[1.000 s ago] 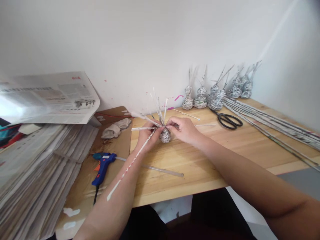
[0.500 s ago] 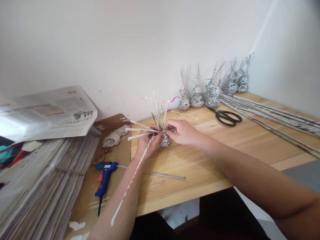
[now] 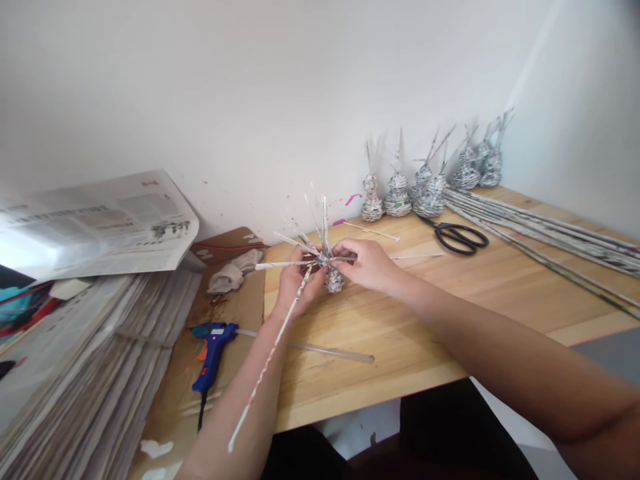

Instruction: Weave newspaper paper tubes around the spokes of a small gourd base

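A small woven paper piece [image 3: 335, 281] stands at the wooden table's middle, with several paper sticks fanning up and left from its top. My left hand [image 3: 299, 285] is closed round its left side, near the stick bases. From the right, my right hand [image 3: 364, 263] pinches a paper strand at the top of the piece. One long paper stick [image 3: 265, 365] slants down over my left forearm. Part of the piece is hidden behind my fingers.
Black scissors [image 3: 460, 238], woven paper figures [image 3: 398, 197] and long paper sticks [image 3: 545, 227] lie or stand at the back right. A blue glue gun [image 3: 213, 357], a glove [image 3: 227, 277] and stacked newspapers [image 3: 115, 360] are on the left. A glue stick [image 3: 335, 351] lies in front.
The fanned paper sticks have shifted, with some on the left now angled differently. Both hands keep hold at the top of the piece. The whole view has moved slightly.
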Motion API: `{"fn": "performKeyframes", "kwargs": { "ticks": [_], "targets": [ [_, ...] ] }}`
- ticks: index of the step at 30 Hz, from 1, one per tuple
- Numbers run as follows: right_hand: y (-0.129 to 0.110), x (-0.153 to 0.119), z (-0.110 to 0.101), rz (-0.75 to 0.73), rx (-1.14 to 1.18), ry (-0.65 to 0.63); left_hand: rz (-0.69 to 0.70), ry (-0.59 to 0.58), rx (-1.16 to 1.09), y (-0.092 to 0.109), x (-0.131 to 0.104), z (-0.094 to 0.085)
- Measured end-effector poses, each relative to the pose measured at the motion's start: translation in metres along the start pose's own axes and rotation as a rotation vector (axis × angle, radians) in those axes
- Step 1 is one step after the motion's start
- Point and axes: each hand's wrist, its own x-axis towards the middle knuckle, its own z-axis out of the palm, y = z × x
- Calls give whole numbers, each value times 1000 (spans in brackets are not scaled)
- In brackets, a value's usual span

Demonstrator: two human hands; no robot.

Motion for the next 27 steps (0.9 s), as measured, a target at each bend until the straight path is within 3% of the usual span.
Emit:
{"fn": "performKeyframes", "kwargs": {
  "ticks": [11,21,27],
  "targets": [
    [3,3,-3,65,80,-65,-33,34,-41,-7,2,3],
    [6,5,-2,86,106,-74,-41,213,190,4,3,5],
    [9,6,-5,102,142,-100,-90,222,128,3,5,5]
  ]
}}
